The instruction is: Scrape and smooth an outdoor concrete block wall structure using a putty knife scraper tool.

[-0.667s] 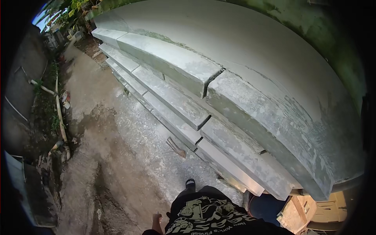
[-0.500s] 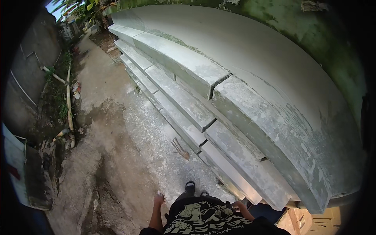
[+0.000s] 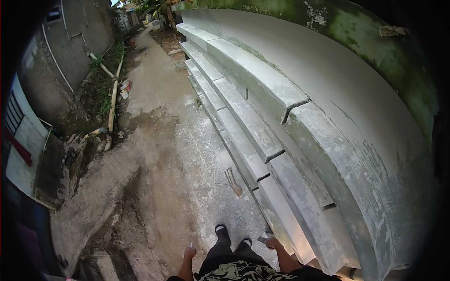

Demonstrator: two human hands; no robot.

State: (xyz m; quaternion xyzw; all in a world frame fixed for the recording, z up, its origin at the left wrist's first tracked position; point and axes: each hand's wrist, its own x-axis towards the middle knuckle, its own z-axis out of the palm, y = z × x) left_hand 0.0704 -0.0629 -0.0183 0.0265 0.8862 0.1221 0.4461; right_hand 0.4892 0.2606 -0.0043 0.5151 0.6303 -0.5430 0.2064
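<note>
Head: left hand (image 3: pixel 189 252), right hand (image 3: pixel 273 243) curled round objects (image 3: pixel 261 239).

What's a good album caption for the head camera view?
A person's left hand and right hand flank dark-clad legs on a rough path beside stepped grey ledges.

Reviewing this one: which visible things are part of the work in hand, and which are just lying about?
In hand:
- small white item, at the left hand
- flat greyish item, at the right hand; both too small to identify

Lying about:
- brown forked scrap on the concrete
- pale pipe
- small white container beside the pipe
</note>
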